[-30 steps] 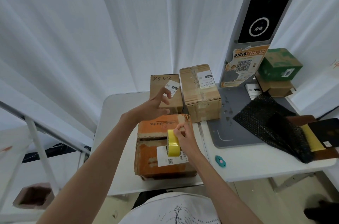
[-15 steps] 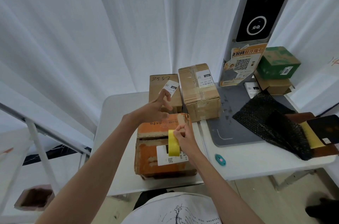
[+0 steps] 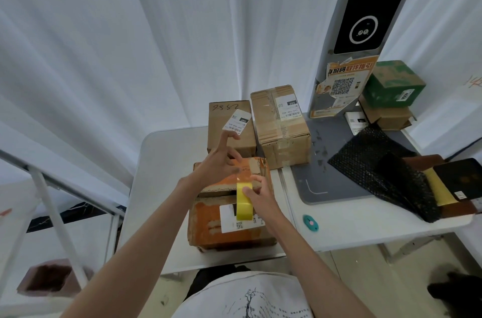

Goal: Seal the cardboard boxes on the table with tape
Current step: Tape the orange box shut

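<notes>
Worn orange cardboard box [image 3: 229, 213] at worktop's near edge. Right hand [image 3: 258, 194] grip clamped on yellow tape roll [image 3: 243, 201] atop it; left hand [image 3: 221, 164] spread above. Tape likely light, sticky; hold roll's rim.

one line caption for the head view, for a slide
Right hand holds yellow tape roll on the orange box; left hand hovers above.

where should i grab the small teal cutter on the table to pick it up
Take the cutter across its long sides with finger and thumb, coming straight down from above. It lies flat on the bare table, a low oval with nothing close around it, right of the orange box, so its sides are free.
</notes>
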Available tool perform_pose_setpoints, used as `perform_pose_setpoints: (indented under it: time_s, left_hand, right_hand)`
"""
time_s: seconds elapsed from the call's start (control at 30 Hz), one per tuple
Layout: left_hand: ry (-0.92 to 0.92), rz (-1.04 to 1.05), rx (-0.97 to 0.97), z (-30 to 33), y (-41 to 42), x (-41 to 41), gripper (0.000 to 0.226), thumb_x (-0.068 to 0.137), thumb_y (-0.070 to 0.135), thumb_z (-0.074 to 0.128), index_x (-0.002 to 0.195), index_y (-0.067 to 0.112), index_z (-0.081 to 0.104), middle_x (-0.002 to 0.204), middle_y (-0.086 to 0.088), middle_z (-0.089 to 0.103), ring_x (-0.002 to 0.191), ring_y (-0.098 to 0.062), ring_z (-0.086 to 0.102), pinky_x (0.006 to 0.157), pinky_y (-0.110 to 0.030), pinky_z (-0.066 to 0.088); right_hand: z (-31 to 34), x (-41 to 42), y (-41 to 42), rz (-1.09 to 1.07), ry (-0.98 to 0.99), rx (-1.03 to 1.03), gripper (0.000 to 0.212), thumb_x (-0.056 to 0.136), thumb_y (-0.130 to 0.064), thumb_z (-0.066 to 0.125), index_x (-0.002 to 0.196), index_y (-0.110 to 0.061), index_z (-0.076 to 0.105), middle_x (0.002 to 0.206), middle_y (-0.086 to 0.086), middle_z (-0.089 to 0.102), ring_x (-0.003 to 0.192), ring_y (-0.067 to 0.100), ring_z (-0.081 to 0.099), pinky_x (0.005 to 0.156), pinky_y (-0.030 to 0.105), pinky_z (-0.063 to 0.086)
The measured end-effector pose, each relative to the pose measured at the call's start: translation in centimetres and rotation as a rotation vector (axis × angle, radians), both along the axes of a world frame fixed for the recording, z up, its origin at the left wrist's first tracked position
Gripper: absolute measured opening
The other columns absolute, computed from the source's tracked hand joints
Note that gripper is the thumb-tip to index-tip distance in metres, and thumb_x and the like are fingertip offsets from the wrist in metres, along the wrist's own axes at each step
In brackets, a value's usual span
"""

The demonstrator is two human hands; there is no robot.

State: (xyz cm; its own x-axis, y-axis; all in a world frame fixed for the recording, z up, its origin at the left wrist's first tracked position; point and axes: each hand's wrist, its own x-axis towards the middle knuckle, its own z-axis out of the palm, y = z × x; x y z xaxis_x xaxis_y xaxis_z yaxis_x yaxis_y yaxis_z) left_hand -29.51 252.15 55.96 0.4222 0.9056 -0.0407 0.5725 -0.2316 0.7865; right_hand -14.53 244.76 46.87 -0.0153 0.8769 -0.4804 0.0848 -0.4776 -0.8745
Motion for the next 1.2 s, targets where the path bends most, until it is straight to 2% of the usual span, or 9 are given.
perform_pose_setpoints:
  time_s: [0.07,0.13,0.23,0.43,0.73,0.9,1.03,1.1,1.2]
  left_hand:
    - [-0.008,0.012,-0.024,-0.7,0.0,0.1,0.081,0.081,-0.007,0.075,0.135,0.025,0.025,0.102,-0.010,0.066,0.078,-0.022,0.072,0.075,-0.039,0.063]
    - [-0.025,0.024,-0.032,-1.5,-0.1,0.2,0.087,0.080,-0.007,0.077,0.141,0.022,0.023,0.096,-0.009,0.065,0.079,-0.023,0.072,0.073,-0.030,0.061]
    - [-0.065,0.043,-0.049,-2.6,-0.2,0.5,0.093,0.079,-0.008,0.078,0.144,0.027,0.022,0.097,-0.012,0.065,0.079,-0.021,0.070,0.072,-0.023,0.058]
    - [-0.103,0.062,-0.064,-3.9,0.3,0.5,0.097,0.079,-0.012,0.074,0.146,0.032,0.020,0.096,-0.011,0.060,0.081,-0.011,0.067,0.076,-0.022,0.058]
    - [-0.109,0.052,-0.070,-4.4,0.6,0.4,0.101,0.078,-0.009,0.078,0.150,0.029,0.018,0.104,-0.011,0.053,0.080,-0.024,0.068,0.077,-0.030,0.061]
    - [-0.121,-0.029,-0.052,-4.5,0.4,0.0,0.112,0.072,0.009,0.090,0.154,0.031,0.017,0.112,-0.006,0.050,0.084,-0.024,0.065,0.077,-0.037,0.063]
    - [-0.101,-0.109,0.001,-5.1,-0.1,-0.2,0.116,0.072,0.029,0.092,0.154,0.042,0.011,0.121,0.007,0.044,0.096,-0.013,0.057,0.083,-0.026,0.058]
    - [-0.071,-0.136,0.029,-5.6,-0.4,-0.3,0.122,0.070,0.026,0.093,0.153,0.049,0.007,0.126,0.010,0.039,0.101,-0.005,0.051,0.085,-0.019,0.053]
    - [-0.056,-0.131,0.032,-6.4,-0.6,-0.6,0.128,0.069,0.021,0.094,0.152,0.057,0.003,0.130,0.011,0.037,0.104,-0.003,0.050,0.088,-0.017,0.052]
  right_hand:
    - [-0.2,0.1,0.0,-0.002,0.026,-0.015,0.034,0.100,-0.042,0.056,0.128,-0.048,0.037,0.120,-0.005,0.058,0.106,0.019,0.064,0.087,0.040,0.059]
    - [-0.4,0.2,0.0,0.001,0.039,-0.025,0.035,0.099,-0.044,0.057,0.128,-0.047,0.039,0.122,-0.001,0.059,0.108,0.022,0.064,0.092,0.045,0.058]
    - [-0.6,0.2,0.1,0.001,0.043,-0.025,0.036,0.098,-0.046,0.059,0.129,-0.045,0.042,0.123,0.001,0.061,0.108,0.022,0.065,0.092,0.046,0.059]
    - [-0.7,0.2,0.2,-0.013,0.105,-0.039,0.035,0.099,-0.041,0.061,0.130,-0.041,0.045,0.126,0.002,0.060,0.110,0.020,0.065,0.091,0.045,0.059]
    - [-0.4,0.8,0.3,-0.043,0.168,-0.059,0.037,0.099,-0.034,0.063,0.132,-0.033,0.046,0.120,0.003,0.063,0.102,0.017,0.069,0.069,0.026,0.060]
    - [-0.4,1.2,0.6,-0.048,0.165,-0.047,0.037,0.097,-0.034,0.066,0.129,-0.034,0.049,0.117,0.004,0.065,0.097,0.016,0.072,0.067,0.022,0.057]
    - [-0.4,1.3,0.7,-0.044,0.161,-0.055,0.040,0.095,-0.033,0.068,0.130,-0.033,0.049,0.121,0.004,0.065,0.100,0.019,0.071,0.070,0.025,0.058]
    - [-0.4,1.4,0.7,-0.039,0.163,-0.061,0.039,0.096,-0.030,0.067,0.130,-0.032,0.050,0.122,0.005,0.065,0.099,0.021,0.072,0.073,0.028,0.059]
    - [-0.2,1.6,0.6,-0.028,0.172,-0.075,0.034,0.097,-0.032,0.066,0.128,-0.029,0.053,0.116,0.005,0.068,0.089,0.017,0.075,0.071,0.026,0.060]
